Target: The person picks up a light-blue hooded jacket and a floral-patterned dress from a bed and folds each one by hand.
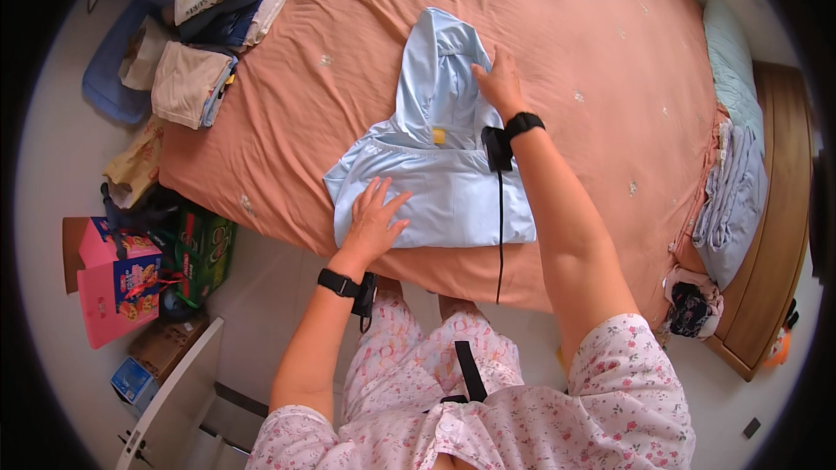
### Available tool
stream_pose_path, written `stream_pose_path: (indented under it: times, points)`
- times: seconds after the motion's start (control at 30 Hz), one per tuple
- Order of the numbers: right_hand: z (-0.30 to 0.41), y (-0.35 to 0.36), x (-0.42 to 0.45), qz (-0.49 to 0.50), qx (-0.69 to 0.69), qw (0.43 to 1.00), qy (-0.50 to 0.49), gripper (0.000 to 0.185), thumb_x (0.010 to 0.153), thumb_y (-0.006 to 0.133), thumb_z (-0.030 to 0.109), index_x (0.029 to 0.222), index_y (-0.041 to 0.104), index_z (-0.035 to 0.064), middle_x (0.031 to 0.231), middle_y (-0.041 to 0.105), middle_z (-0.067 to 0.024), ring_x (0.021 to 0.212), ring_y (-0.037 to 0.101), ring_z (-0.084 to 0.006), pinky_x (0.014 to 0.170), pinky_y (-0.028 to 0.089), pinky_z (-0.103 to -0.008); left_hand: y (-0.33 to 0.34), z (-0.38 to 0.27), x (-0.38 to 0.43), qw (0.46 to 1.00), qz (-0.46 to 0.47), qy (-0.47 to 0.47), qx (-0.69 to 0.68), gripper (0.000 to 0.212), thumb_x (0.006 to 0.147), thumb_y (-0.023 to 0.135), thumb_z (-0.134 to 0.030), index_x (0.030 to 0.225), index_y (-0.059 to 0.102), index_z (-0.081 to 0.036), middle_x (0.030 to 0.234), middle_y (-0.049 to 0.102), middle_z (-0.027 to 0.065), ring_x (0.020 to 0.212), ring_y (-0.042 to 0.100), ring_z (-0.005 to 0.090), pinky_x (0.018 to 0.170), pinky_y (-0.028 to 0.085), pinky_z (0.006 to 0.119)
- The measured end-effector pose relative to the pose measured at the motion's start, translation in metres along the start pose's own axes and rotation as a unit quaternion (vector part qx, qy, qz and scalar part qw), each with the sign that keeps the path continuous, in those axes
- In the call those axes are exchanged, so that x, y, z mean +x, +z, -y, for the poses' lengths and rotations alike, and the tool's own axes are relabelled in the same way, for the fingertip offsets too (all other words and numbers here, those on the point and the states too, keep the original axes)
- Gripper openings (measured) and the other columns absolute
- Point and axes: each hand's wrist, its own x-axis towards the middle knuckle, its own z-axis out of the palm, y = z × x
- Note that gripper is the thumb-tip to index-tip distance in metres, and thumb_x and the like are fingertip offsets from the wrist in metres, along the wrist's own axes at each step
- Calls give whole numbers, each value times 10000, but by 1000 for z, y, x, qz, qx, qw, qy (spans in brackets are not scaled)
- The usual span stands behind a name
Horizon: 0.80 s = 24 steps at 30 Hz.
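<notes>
A light blue hooded garment (444, 202) lies on the bed, its body folded into a broad block and its hood stretched out away from me. Inside the neck opening a small yellow label (439, 136) shows. My left hand (377, 219) rests on the lower left of the folded body, fingers spread and holding nothing. At the right edge of the hood is my right hand (499, 81), touching or just above the cloth; whether its fingertips pinch the fabric cannot be made out. Each wrist wears a black strap with a small device.
The bed has a salmon-coloured sheet (607, 143). Folded clothes (192, 85) are stacked at its far left corner. Pink and green cartons (121, 294) stand on the floor at left, near an open white door (176, 391). Folded grey-blue bedding (731, 196) lies by the wooden headboard (777, 209).
</notes>
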Motion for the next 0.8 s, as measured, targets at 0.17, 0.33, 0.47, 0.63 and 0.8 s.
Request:
stream_pose_path:
  times: [0.17, 0.33, 0.47, 0.63, 0.8]
  points:
    - [-2, 19, 43, 113, 12, 974, 195, 588, 731, 709, 294, 1169, 506, -42, 1055, 600, -214, 970, 589, -284, 812, 477, -380, -2, 5, 0, 998, -10, 8, -59, 454, 780, 659, -127, 1219, 545, -146, 1333, 413, 172, 1259, 344, 355, 1014, 316, 427]
    - [-2, 15, 54, 231, 280, 913, 184, 307, 801, 619, 167, 1046, 615, -18, 863, 627, -65, 768, 576, -147, 688, 462, -287, -16, 21, 9, 993, -21, -1, -120, 386, 796, 631, -102, 1176, 561, -102, 1209, 514, 149, 1135, 468, 323, 934, 401, 389]
    - [26, -7, 43, 262, 306, 915, 5, 253, 884, 545, 131, 1091, 609, 1, 881, 624, -5, 799, 542, -94, 732, 440, -245, -26, 20, 28, 977, -37, -16, -210, 348, 823, 604, -96, 1164, 553, -52, 1109, 578, 149, 1026, 542, 324, 872, 443, 368]
    - [80, -64, -20, 351, 263, 888, -139, 263, 894, 527, 49, 1151, 557, 0, 1101, 600, -38, 991, 538, -133, 837, 435, -261, -15, 29, 38, 909, -57, -129, -393, 416, 900, 563, -255, 1238, 495, -22, 1054, 603, 144, 980, 579, 210, 829, 451, 299]
    - [47, -95, -129, 412, 25, 819, -398, 335, 693, 584, -53, 982, 652, 104, 1259, 520, -63, 1202, 441, -268, 969, 373, -415, -16, 30, 15, 736, -5, -242, -632, 988, 753, 349, -795, 1415, 228, -72, 1246, 491, 114, 1069, 522, 233, 926, 397, 409]
